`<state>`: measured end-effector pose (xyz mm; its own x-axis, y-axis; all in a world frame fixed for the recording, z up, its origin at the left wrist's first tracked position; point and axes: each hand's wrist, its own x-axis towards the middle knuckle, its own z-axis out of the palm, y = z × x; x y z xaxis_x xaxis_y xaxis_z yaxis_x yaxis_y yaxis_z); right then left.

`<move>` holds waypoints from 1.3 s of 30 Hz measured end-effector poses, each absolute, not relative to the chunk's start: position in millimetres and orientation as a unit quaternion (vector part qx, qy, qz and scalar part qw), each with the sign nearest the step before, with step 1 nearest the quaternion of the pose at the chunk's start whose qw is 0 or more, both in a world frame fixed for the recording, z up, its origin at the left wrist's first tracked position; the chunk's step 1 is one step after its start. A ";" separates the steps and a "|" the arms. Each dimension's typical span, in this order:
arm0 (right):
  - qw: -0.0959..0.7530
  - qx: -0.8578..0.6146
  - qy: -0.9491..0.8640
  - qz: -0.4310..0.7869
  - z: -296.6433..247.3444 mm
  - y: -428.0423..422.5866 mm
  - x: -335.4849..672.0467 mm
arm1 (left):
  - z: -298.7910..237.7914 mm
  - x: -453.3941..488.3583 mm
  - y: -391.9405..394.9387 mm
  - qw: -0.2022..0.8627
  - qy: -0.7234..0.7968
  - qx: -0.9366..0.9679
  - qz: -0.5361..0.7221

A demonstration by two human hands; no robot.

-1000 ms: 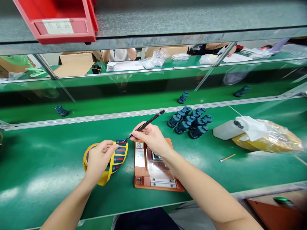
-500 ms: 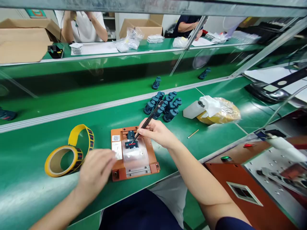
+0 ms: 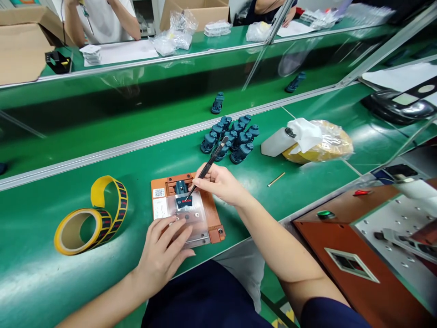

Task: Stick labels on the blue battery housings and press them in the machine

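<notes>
My right hand point(image 3: 220, 182) is closed around black tweezers point(image 3: 208, 165), whose tips touch a dark label with red lettering point(image 3: 185, 201). Under the label, a clear plastic plate point(image 3: 196, 223) lies over an orange-brown fixture point(image 3: 213, 212). A dark blue moulded part point(image 3: 181, 187) sits in the fixture just behind the label. My left hand point(image 3: 167, 248) rests on the near left of the clear plate with its fingers spread, holding nothing. To its left stands a yellow roll of labels point(image 3: 78, 231) with a loose strip curling up from it.
Several dark blue moulded parts point(image 3: 241, 153) stand behind the fixture. To the right are a white bottle point(image 3: 276, 142), a yellow bundle in clear wrap point(image 3: 336, 141) and a cotton swab point(image 3: 276, 179). An orange machine point(image 3: 327, 246) stands at the right. Co-workers' arms point(image 3: 124, 20) show across the bench.
My left hand has moved right, from beside the fixture onto the clear plate, and its fingers have spread. My right hand keeps the tweezers at the label. The view has shifted slightly.
</notes>
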<state>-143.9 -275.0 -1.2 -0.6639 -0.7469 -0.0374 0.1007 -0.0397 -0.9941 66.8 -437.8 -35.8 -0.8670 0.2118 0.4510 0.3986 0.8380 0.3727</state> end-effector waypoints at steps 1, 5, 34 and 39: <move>0.316 -0.259 0.615 -0.674 -2.1 -275.0 -143.2 | -36.3 66.9 -437.6 0.199 -0.938 -0.163 -0.233; 0.322 -0.252 0.610 -0.679 -3.4 -274.6 -140.9 | -36.8 66.8 -437.0 0.199 -0.938 -0.166 -0.228; 0.317 -0.268 0.619 -0.667 -4.4 -274.0 -143.1 | -26.0 62.6 -435.9 0.199 -0.941 -0.177 -0.208; 0.314 -0.278 0.621 -0.663 -3.8 -274.3 -143.7 | -17.4 58.1 -436.3 0.181 -0.952 -0.179 -0.171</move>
<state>-143.7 -274.3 -3.8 -0.6487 -0.7607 -0.0207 0.0702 -0.0327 -0.9970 58.1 -436.3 -17.4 -0.8704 0.2793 0.4054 0.4029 0.8774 0.2605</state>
